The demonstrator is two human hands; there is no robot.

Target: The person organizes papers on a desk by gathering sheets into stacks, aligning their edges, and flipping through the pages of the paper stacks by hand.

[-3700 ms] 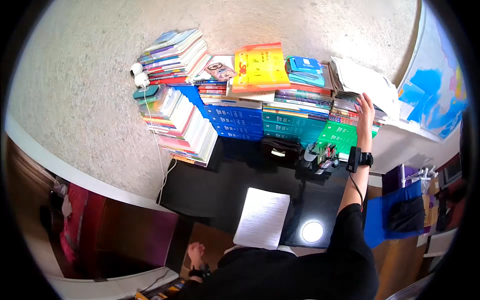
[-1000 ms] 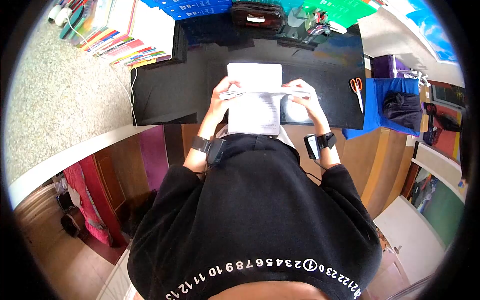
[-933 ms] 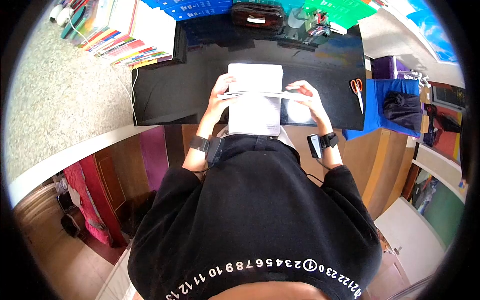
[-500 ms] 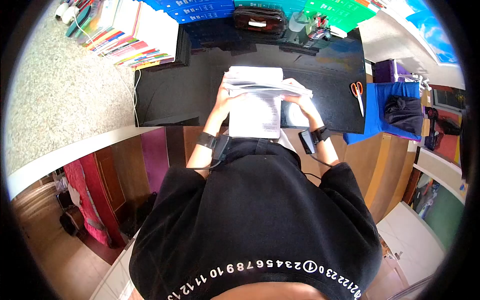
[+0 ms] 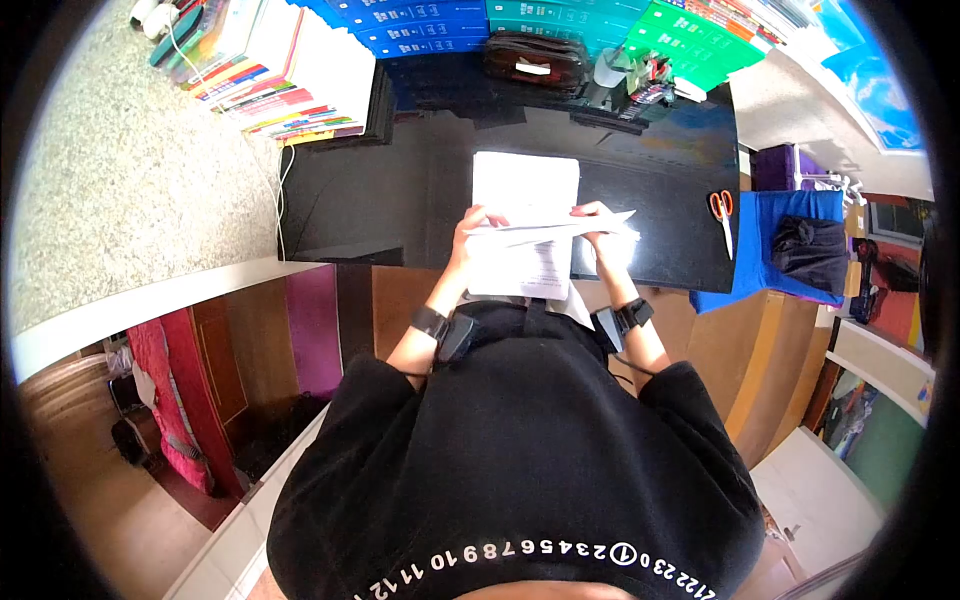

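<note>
Sheets held over a paper stack, at 12 o'clock from the shirt, are probably light, limp, slippery and creasable, best gripped by opposite edges, where left hand (9 o'clock) and right hand (3 o'clock) pinch, nearly closed.

Matt paper sheets; glossy desk (glass, perhaps).

The black shirt shows numbers, 1 circled.

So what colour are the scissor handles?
Orange scissor handles, clearest in the current head view.
</note>
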